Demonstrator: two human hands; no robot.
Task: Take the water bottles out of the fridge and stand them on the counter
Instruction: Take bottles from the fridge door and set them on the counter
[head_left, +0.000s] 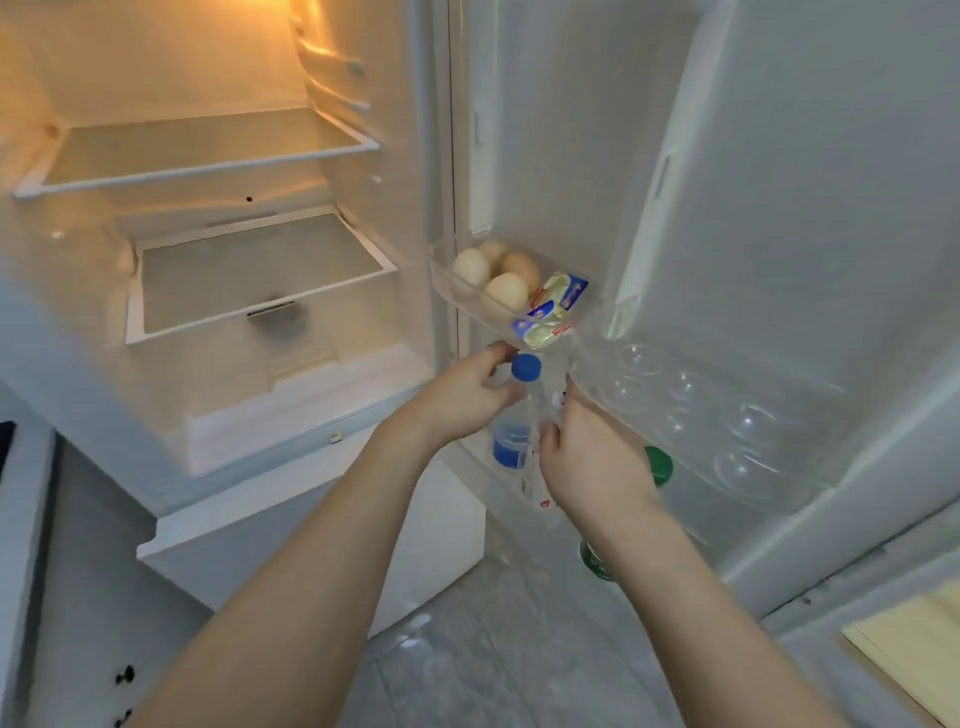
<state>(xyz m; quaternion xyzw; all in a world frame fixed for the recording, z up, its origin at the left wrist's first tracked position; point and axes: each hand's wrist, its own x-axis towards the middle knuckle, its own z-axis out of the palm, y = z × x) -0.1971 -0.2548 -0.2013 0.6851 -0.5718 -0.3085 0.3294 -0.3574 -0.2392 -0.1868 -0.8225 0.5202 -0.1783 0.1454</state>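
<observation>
Both forearms reach up from the bottom of the frame to mid-frame, where the left hand (467, 395) curls round the neck of a blue-capped bottle (519, 415) in the door's lower rack, and the right hand (592, 457) grasps a second clear bottle (551, 410) just beside it. Best lift each straight up by the shoulder to clear the rack (498, 467) and the egg shelf (467, 301) above. Label writing is too blurred to read; a green cap (661, 465) sits to the right.
</observation>
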